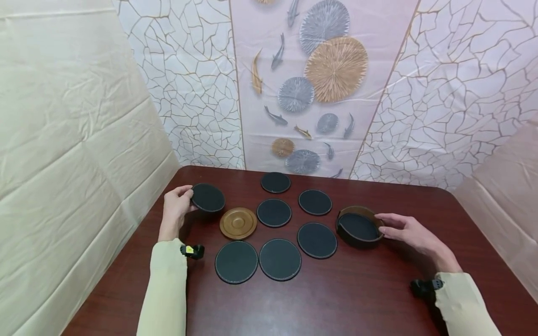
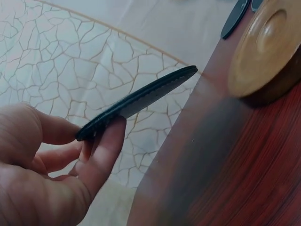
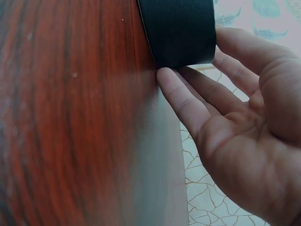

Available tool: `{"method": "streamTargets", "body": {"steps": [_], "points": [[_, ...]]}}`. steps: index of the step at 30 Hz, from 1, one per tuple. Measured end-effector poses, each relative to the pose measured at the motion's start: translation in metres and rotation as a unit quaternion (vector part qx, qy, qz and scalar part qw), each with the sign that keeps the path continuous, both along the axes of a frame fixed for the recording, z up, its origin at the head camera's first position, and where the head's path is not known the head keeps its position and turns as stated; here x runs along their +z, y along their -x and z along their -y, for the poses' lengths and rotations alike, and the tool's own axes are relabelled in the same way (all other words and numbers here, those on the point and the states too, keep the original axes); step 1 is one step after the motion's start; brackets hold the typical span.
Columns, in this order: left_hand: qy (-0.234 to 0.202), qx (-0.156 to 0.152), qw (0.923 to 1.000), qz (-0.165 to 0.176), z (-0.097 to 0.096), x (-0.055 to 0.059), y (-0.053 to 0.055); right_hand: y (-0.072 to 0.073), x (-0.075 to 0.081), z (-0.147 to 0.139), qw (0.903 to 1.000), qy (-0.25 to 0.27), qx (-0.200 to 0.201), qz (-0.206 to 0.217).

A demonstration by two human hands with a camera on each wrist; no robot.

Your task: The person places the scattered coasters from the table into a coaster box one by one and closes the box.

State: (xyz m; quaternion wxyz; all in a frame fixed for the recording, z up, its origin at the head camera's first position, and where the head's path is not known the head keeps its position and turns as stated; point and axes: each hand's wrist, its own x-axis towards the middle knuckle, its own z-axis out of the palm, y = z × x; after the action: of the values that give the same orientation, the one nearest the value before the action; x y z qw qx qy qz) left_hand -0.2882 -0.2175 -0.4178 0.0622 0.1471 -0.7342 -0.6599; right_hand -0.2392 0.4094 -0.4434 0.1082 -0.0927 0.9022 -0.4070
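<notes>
My left hand [image 1: 176, 207] pinches a round black coaster [image 1: 208, 198] at its edge. In the left wrist view the coaster [image 2: 141, 101] is tilted and raised off the table, thumb and fingers on opposite faces. Its rim has stitching. At the right, my right hand [image 1: 409, 231] touches the side of a round coaster holder [image 1: 357, 238], black outside and brown inside, with a dark base. Seen from the right wrist, the fingers reach fairly straight to the holder's wall [image 3: 181, 35], one fingertip low by the table. Part of their tips is hidden behind it.
Several black coasters lie flat across the dark red table [image 1: 319, 298], among them a front one [image 1: 279, 260] and a far one [image 1: 275, 182]. A round brown wooden disc [image 1: 238, 223] sits beside the lifted coaster. Patterned cloth [image 1: 201, 93] hangs behind the table.
</notes>
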Motion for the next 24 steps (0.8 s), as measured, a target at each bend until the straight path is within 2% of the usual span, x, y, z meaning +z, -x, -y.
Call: {"method": "streamTargets", "body": {"steps": [5, 9, 17, 24], "points": [[-0.022, -0.02, 0.9995, -0.015, -0.01, 0.0, 0.002, 0.0, 0.0, 0.001, 0.9998, 0.017, 0.002, 0.006], [-0.015, -0.032, 0.9991, -0.023, -0.019, -0.001, 0.004, -0.001, 0.001, 0.002, 0.9999, 0.015, 0.002, 0.006], [-0.012, -0.052, 0.9984, -0.018, -0.034, -0.001, 0.006, 0.0, -0.001, 0.002, 0.9995, 0.029, 0.005, 0.009], [-0.017, -0.076, 0.9964, -0.032, -0.047, 0.002, 0.009, -0.002, 0.001, 0.0, 1.0, 0.002, 0.0, -0.005]]}}
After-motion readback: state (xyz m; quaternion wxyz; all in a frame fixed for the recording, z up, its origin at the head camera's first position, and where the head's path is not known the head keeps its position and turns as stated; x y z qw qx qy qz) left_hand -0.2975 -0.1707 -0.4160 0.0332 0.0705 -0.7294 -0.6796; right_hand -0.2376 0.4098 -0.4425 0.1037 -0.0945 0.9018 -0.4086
